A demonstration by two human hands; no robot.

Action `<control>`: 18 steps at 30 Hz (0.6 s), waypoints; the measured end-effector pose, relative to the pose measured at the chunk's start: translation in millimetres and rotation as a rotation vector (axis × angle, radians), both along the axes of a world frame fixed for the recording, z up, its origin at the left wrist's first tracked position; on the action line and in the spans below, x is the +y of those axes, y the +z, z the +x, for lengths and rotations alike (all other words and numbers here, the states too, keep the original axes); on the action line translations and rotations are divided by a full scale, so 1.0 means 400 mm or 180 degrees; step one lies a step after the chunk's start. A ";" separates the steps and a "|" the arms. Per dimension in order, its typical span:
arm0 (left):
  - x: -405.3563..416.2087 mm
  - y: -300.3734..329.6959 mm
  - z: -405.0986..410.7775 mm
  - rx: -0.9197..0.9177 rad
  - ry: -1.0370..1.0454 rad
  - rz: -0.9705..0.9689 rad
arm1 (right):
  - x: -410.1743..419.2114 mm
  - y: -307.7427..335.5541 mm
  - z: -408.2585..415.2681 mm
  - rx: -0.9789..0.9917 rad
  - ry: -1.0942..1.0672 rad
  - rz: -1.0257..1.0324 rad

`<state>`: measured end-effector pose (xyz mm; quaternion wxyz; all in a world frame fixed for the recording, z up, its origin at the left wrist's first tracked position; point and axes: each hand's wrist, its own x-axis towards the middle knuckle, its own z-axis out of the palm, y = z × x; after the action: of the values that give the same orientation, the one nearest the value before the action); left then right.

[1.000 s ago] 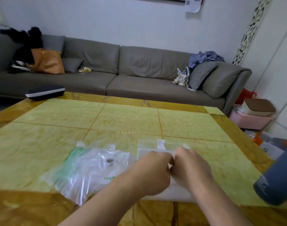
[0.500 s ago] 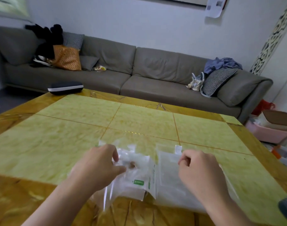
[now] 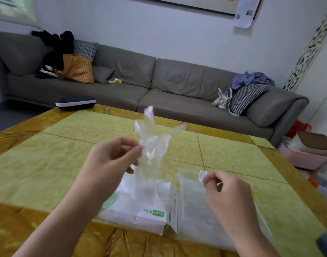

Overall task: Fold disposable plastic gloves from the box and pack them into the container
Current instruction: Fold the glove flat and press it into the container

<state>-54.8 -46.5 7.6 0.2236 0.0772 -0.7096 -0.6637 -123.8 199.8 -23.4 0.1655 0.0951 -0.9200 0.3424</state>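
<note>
My left hand (image 3: 112, 160) pinches a clear plastic glove (image 3: 151, 141) between thumb and fingers and holds it up above the table, its fingers pointing upward. Its lower end trails down to the white and green glove pack (image 3: 140, 206) lying near the table's front edge. Just right of the pack lies a clear zip bag (image 3: 194, 204), the container. My right hand (image 3: 227, 193) hovers over that bag with its fingers curled; whether it holds the bag's small white tab (image 3: 203, 175) I cannot tell.
The yellow-green tiled table (image 3: 66, 160) stretches ahead. Behind it stands a grey sofa (image 3: 177, 86) with cushions and bags, and a dark case (image 3: 75, 103) sits by the table's far left corner. A pink bin (image 3: 303, 156) is on the floor at right.
My left hand has pulled a glove out of the pack and lifted it up. My right hand has stayed over the zip bag. The view has tilted and shifted.
</note>
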 end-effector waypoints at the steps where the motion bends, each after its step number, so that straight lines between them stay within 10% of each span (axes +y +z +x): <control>1: 0.006 0.006 0.003 0.0168 -0.0238 0.0521 | -0.003 0.007 0.002 -0.0017 0.0116 -0.0284; 9: 0.116 -0.025 -0.016 0.0477 -0.0742 0.2081 | -0.028 0.068 0.030 -0.2619 0.1729 -0.3161; 18: 0.144 -0.029 -0.018 -0.0275 -0.1223 0.2733 | 0.013 0.061 0.006 -0.0986 0.0560 -0.2983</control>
<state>-62.1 11.2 -4.0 0.0148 0.0575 -0.3811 -0.9226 -121.4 205.1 0.9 0.0224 0.0358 -0.6696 0.7416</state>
